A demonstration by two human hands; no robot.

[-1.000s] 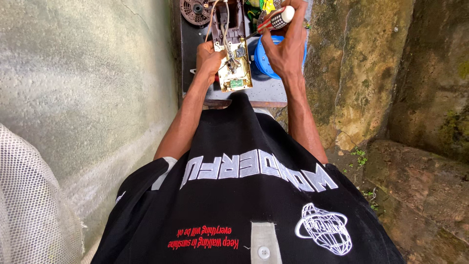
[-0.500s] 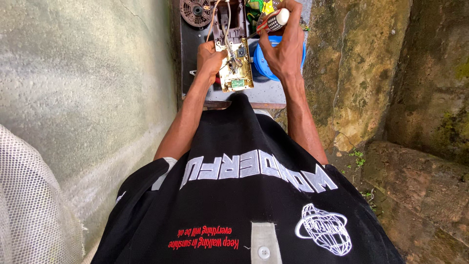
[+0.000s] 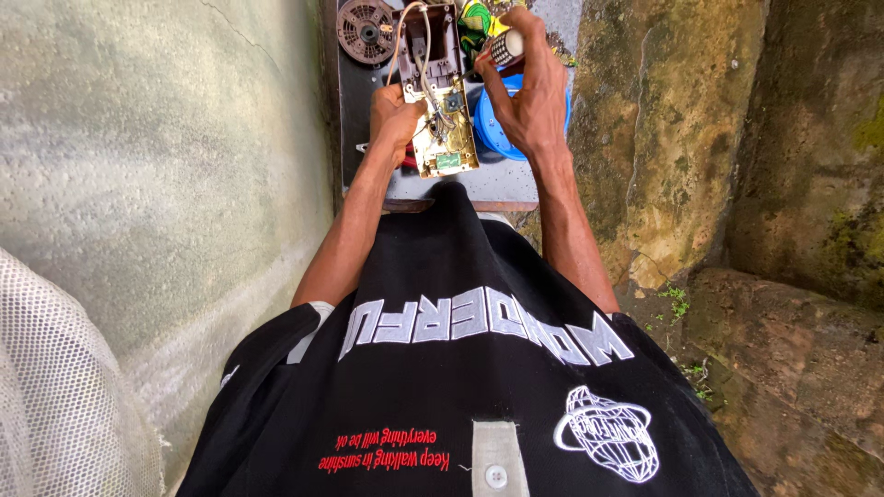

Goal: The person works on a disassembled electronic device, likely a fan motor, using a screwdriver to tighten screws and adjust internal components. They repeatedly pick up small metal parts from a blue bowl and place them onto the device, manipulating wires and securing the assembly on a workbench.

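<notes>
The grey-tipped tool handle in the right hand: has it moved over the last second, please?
Yes. The grey-tipped tool handle in the right hand has shifted leftward, away from the blue round lid and toward the brown plastic housing.

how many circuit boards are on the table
1. The circuit board lies at the table's near edge, held by the left hand. The right hand may hide others.
</notes>
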